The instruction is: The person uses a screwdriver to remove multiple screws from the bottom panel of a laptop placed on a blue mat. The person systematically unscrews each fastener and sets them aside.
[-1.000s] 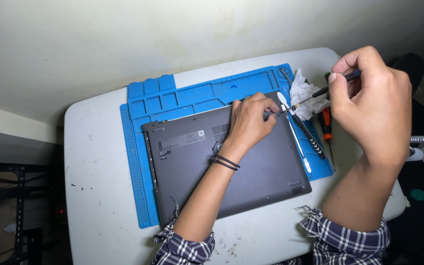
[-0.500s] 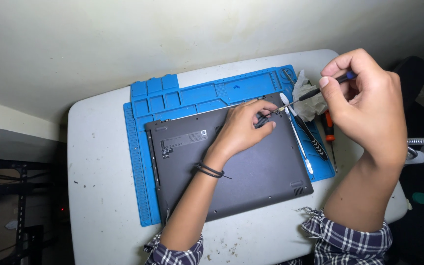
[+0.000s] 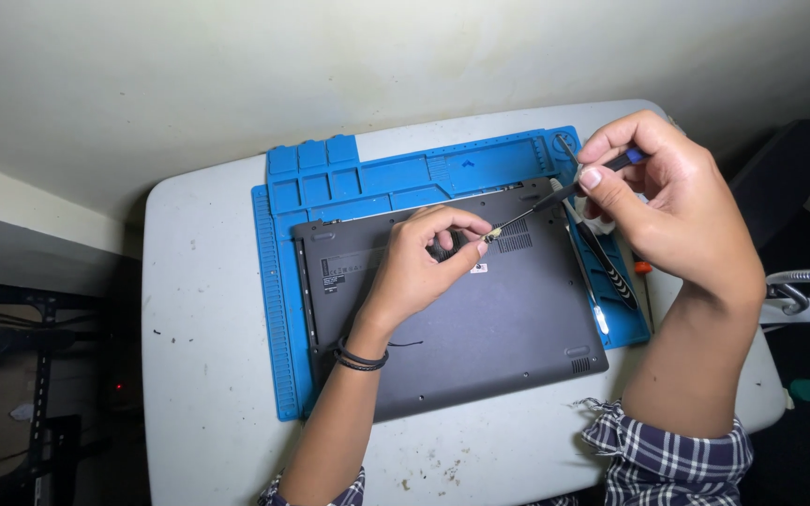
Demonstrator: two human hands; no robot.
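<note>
White table [image 3: 208, 309] – blue mat [image 3: 278, 281] – grey laptop [image 3: 499, 328].

Left hand [image 3: 424, 258]: forearm reaching up from bottom edge, wrist bent, thumb and forefinger pinched together at the tips, other fingers curled. Right hand [image 3: 672, 201]: raised higher, forearm near vertical, fingers bunched in a pen-style pinch, thumb on top. Both sleeves rolled back.
</note>
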